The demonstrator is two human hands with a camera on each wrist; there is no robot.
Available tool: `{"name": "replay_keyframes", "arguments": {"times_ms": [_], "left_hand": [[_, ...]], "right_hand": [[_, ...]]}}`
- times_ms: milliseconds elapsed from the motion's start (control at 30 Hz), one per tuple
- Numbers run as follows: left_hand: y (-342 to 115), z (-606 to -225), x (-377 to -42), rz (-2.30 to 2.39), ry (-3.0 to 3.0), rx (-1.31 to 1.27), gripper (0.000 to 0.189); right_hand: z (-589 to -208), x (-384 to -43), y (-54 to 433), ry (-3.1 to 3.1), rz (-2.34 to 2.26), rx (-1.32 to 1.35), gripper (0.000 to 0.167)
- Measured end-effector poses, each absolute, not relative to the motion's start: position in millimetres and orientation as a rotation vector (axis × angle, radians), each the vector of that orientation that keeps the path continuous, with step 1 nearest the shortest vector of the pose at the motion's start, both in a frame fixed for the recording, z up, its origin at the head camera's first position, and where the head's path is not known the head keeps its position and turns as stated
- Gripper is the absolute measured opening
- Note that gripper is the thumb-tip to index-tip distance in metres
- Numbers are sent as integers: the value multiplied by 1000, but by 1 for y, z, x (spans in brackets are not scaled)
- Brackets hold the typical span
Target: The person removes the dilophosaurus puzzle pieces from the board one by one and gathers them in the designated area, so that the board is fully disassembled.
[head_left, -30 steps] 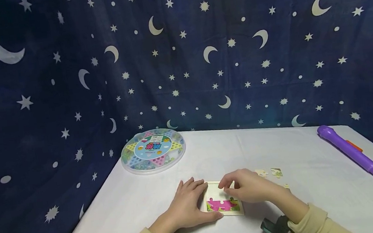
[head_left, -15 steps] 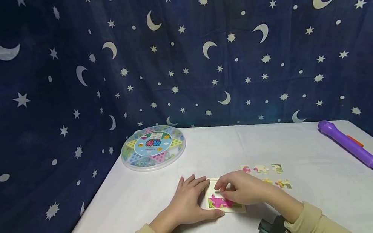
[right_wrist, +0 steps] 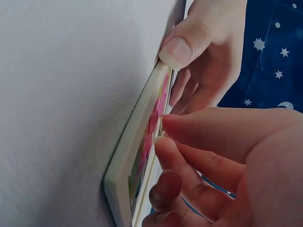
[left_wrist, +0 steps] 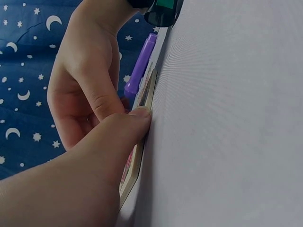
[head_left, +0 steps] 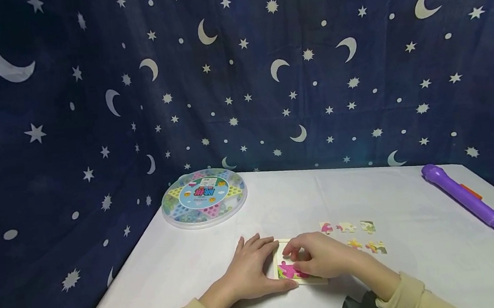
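Observation:
A small wooden puzzle frame (head_left: 319, 281) lies on the white table, with pink and green puzzle pieces (head_left: 288, 270) fitted along its near side. My left hand (head_left: 250, 269) rests at the frame's left side, fingers stretched toward the far corner. Its thumb (left_wrist: 140, 113) presses the near edge. Over the frame is my right hand (head_left: 323, 254), its thumb tip right at a pink piece (right_wrist: 154, 120) and covering part of the picture from above. In the right wrist view its other fingers (right_wrist: 208, 201) are loosely bent, with a gap between thumb and index fingertip.
Several loose puzzle pieces (head_left: 346, 227) lie in two rows beyond the right hand. A round clear-lidded game box (head_left: 204, 198) sits at the back left, and a purple stick-like toy (head_left: 464, 197) at the right. A dark starry curtain (head_left: 247, 73) hangs behind the table.
The right hand has shifted slightly toward me and its thumb has come down over the right part of the fitted pieces. My left hand stays on the frame.

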State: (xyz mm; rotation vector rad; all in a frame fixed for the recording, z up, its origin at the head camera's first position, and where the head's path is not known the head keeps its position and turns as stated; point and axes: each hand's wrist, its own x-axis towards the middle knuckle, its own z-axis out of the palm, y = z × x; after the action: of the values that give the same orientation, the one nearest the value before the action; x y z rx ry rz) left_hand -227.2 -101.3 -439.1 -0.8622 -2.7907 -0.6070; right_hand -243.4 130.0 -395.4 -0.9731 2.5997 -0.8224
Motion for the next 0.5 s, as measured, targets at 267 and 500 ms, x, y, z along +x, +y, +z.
{"name": "replay_keyframes", "arguments": {"times_ms": [267, 500], "left_hand": [[-102, -440, -227, -633, -2797, -860, 94], [-102, -440, -227, -643, -2795, -868, 93]], "right_hand": [[-397, -241, 127, 2611, -799, -978, 24], [-399, -240, 126, 2584, -829, -1025, 21]]}}
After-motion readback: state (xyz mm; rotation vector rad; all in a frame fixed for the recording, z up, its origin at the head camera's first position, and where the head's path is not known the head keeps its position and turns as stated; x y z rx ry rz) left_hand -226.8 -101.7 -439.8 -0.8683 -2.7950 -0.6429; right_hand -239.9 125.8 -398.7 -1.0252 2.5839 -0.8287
